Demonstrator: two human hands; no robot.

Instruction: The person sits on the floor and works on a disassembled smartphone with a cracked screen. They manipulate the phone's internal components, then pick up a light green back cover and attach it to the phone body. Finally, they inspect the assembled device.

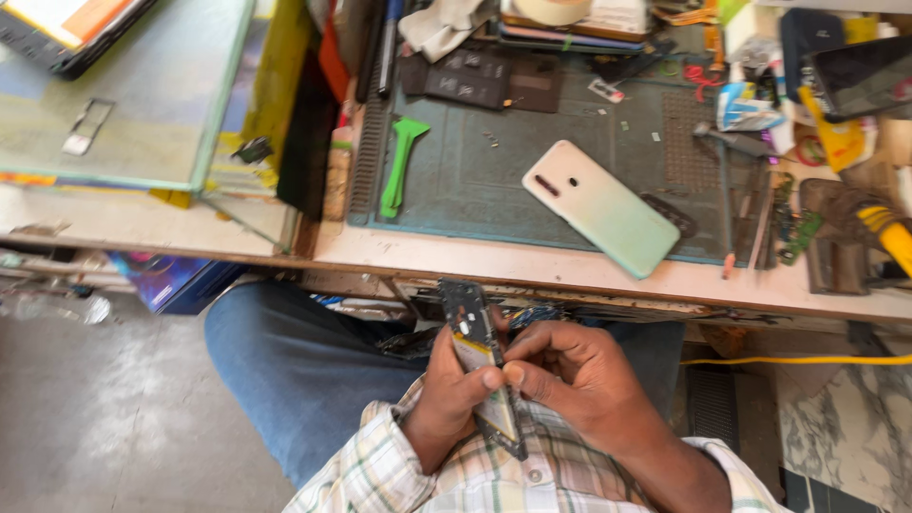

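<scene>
Cluttered repair bench [570, 271] with a pale worn top runs across the upper view; grey concrete floor at lower left. On the bench, a dark teal rubber work mat [494, 180] with a ridged left edge. On the mat: a pale mint-to-cream phone back cover [601, 207], lying diagonally at centre-right, camera cut-outs up; a bright green plastic pry tool [400, 163] lying upright near the left edge, well apart from the cover. Dark flat phone parts [475, 81] at the mat's top edge. Metal tweezers and hand tools [755, 204] crowd the right side.

Person seated, blue jeans, checked shirt sleeves. Opened dark phone frame with exposed yellowish battery [480, 366] is held below the bench edge, over the lap, tilted nearly on end. Left hand [446, 389] wraps the frame from the left, thumb across the battery face. Right hand [570, 370] closed narrow, thumb and forefinger tips pinched at the frame's right edge, touching the left thumb.
</scene>
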